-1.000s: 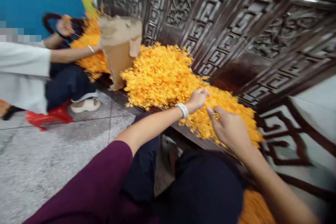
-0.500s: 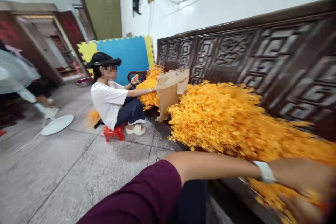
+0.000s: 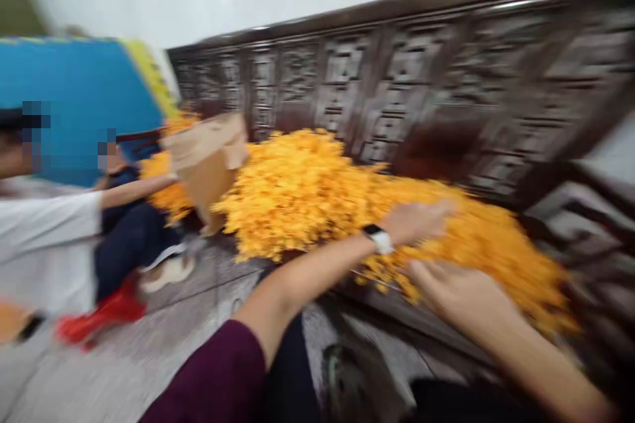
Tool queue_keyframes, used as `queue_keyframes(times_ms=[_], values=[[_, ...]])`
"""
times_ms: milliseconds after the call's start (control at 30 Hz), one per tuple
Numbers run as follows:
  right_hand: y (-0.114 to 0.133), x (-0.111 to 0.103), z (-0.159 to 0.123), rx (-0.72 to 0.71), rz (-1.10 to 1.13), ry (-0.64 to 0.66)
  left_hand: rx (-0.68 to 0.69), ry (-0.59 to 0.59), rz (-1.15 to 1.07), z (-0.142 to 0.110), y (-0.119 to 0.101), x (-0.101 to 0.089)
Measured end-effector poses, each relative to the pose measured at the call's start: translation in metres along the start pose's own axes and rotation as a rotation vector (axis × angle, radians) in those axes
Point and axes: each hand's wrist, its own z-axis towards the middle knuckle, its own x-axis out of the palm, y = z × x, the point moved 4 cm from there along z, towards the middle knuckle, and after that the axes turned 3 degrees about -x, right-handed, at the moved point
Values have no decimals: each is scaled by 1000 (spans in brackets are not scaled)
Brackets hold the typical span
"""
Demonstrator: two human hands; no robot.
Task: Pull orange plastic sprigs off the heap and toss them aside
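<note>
A long heap of orange-yellow dried flower sprigs (image 3: pixel 297 195) lies along the seat of a dark wooden bench. My left hand (image 3: pixel 421 219), with a white-banded watch at the wrist, reaches over the heap. Its fingers look stretched out and smeared by motion, with nothing seen in them. Just nearer to me, my right hand (image 3: pixel 449 284) is at the front edge of the flowers, beside a few drooping sprigs. Blur hides how its fingers are bent and whether they hold any stem.
Carved panels form the bench back (image 3: pixel 342 79). A cardboard piece (image 3: pixel 206 162) stands among the flowers, with a co-worker's arm reaching to it. The co-worker (image 3: pixel 49 238) sits at left on a red stool (image 3: pixel 104 314). A blue foam mat (image 3: pixel 64 106) stands behind.
The view has swung to the right, so the fan and doorway are gone. My right hand shows more fully, and my left hand now stretches over the flowers.
</note>
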Motion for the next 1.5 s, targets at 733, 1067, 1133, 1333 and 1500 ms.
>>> queue_keyframes(times_ms=[733,1067,1133,1333,1500], values=[[-25,-12,-8,162,-132,-48,467,-216,494,58,-1,55],[-12,-9,-3,178,-115,-121,433,-285,568,55,-7,51],[-13,-13,-3,183,-97,-163,432,-291,574,55,-7,51],[30,-47,-31,175,244,-396,321,-422,465,87,29,-1],[25,-58,-30,454,928,-503,327,-569,119,123,54,-35]])
